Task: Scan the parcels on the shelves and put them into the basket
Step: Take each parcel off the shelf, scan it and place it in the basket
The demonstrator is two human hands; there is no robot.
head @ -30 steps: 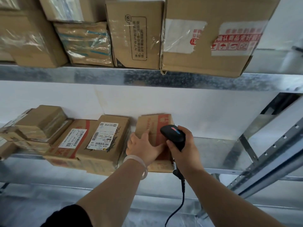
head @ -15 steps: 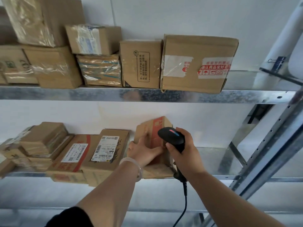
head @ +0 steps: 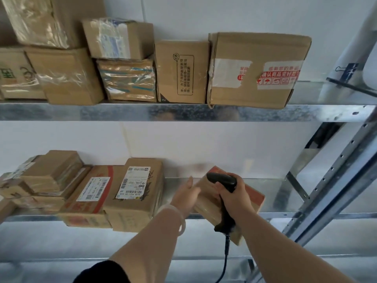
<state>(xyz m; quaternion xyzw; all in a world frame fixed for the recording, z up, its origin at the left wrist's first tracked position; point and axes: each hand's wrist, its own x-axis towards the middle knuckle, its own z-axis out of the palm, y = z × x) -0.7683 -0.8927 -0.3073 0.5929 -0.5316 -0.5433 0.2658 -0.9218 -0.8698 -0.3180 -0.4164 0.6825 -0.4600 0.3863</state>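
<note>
Left grip (head: 186, 193) holds the left end of the tilted parcel (head: 253, 198); right grip (head: 234, 199) clasps the scanner (head: 221, 178) in front of it

Soft, even light is falling throughout. Above the left end of the grey galvanised metal upper shelf (head: 183, 112), clear tape (head: 36, 23) on brown cardboard boxes (head: 71, 92) is glaring. Below that shelf, the left hand (head: 186, 193) and brown cardboard parcel (head: 253, 198) are blurring in motion; at its right end, the grey perforated upright (head: 336, 166) is bowing.
</note>
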